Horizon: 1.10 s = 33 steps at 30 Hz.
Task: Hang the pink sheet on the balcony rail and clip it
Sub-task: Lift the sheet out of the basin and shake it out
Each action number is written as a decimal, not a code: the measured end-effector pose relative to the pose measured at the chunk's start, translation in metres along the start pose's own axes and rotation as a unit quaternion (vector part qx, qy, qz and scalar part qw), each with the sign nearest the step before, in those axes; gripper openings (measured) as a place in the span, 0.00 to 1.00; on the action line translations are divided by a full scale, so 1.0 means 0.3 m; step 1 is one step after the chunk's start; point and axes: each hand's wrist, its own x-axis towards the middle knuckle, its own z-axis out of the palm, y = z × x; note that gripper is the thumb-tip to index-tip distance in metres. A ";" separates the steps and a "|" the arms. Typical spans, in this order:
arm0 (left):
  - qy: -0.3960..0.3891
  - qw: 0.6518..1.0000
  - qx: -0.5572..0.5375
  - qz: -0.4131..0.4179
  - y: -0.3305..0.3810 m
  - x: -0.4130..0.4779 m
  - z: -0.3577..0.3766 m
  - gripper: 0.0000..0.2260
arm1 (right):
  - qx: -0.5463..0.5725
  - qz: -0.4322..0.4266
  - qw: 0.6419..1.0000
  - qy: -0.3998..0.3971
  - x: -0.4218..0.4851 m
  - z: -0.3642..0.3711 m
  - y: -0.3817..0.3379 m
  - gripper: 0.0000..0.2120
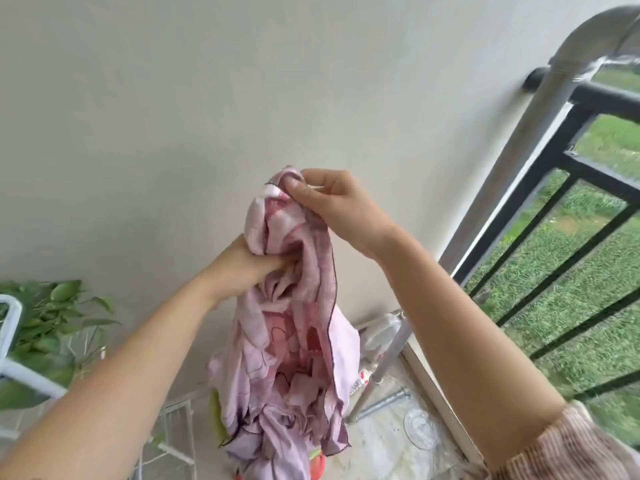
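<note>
The pink sheet [294, 362] hangs bunched in front of me, with a dark hem and a red-and-pink print. My right hand [332, 206] pinches its top edge between thumb and fingers. Lower down, my left hand [249, 261] grips a gathered fold of the cloth. The sheet's lower end trails down toward the floor. The black balcony rail [609, 95] runs along the right side, apart from the sheet. No clip is in view.
A plain wall fills the space ahead. A grey drainpipe [540, 140] slants down beside the rail. Green plants [52, 327] and a white wire rack [173, 441] stand at lower left. A metal pole [384, 362] and bottles sit on the floor near the rail.
</note>
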 end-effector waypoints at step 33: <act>0.017 0.977 -0.206 0.048 0.095 0.038 -0.084 0.10 | 0.021 -0.070 0.996 0.042 0.102 0.015 -0.269 0.10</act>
